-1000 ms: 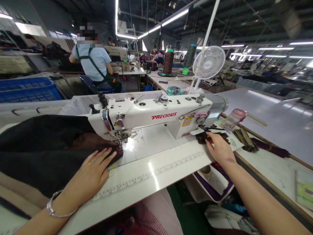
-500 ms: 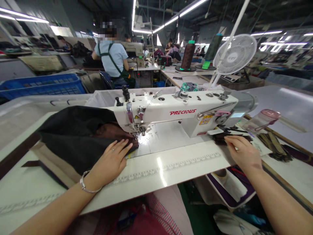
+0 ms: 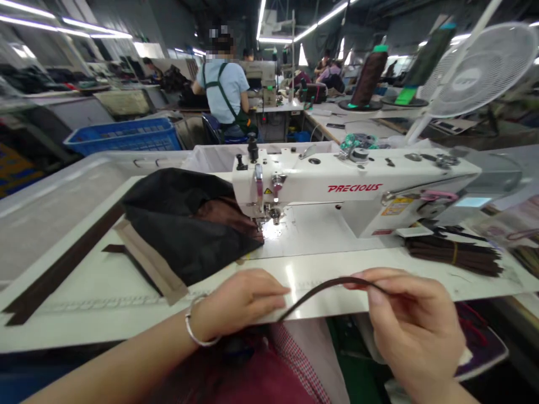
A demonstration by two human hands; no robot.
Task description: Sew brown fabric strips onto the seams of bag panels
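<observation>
1. Nearest me at lower right is my right hand [image 3: 416, 328], wrist low, palm turned inward, fingers curled toward the left. Its thumb and fingers are closed in a pinch on a dark strip [image 3: 324, 285].
2. My left forearm slants up from the lower left corner, a bracelet [image 3: 189, 330] around the wrist. The left hand [image 3: 244, 300] is at the front edge, back of the hand up, fingers nearly straight, close together and pointing right. The strip's lower end comes down just beside those fingertips; I cannot tell whether they grip it.
3. The strip arches through the gap between my two hands, over the front edge of the white tabletop [image 3: 84, 331].
4. Farther in at right, a bundle [image 3: 433, 255] of dark strips lies on the tabletop, bound with a yellow band.
5. Beyond my left hand, and apart from it, black cloth [image 3: 181, 230] lies bunched, its right tip by the lit needle area of the sewing machine [image 3: 303, 191].
6. Left of the cloth, a long brown strip [image 3: 63, 264] lies slantwise.
7. Behind the machine I see two thread spools [image 3: 368, 78] and a fan [image 3: 480, 73]; at left, a blue basket [image 3: 126, 136].
8. Farther back, a co-worker [image 3: 225, 92] sits facing away.
</observation>
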